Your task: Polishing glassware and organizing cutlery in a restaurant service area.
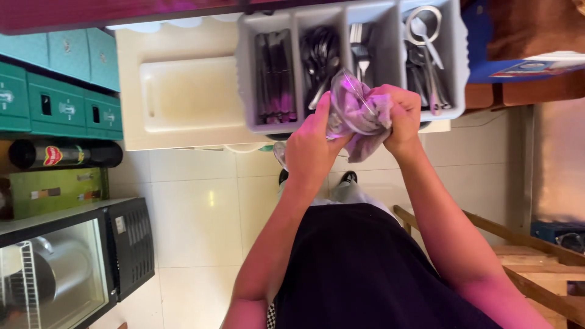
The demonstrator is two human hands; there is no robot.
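Clear stemmed wine glass (350, 103) held over the grey plastic cutlery tray (247, 73), bowl wrapped in a pale purple cloth (365, 122). Left hand (311, 146) closed in a firm grip around the glass bowl; right hand (402, 119) clenched tight on the cloth, pressing into the glass. Beside the tray on the cream table (131, 85), a white cutting board (186, 91). Off to the side, teal boxes (58, 91) with small white labels, and a dark cylindrical can (64, 155) bearing a red oval label
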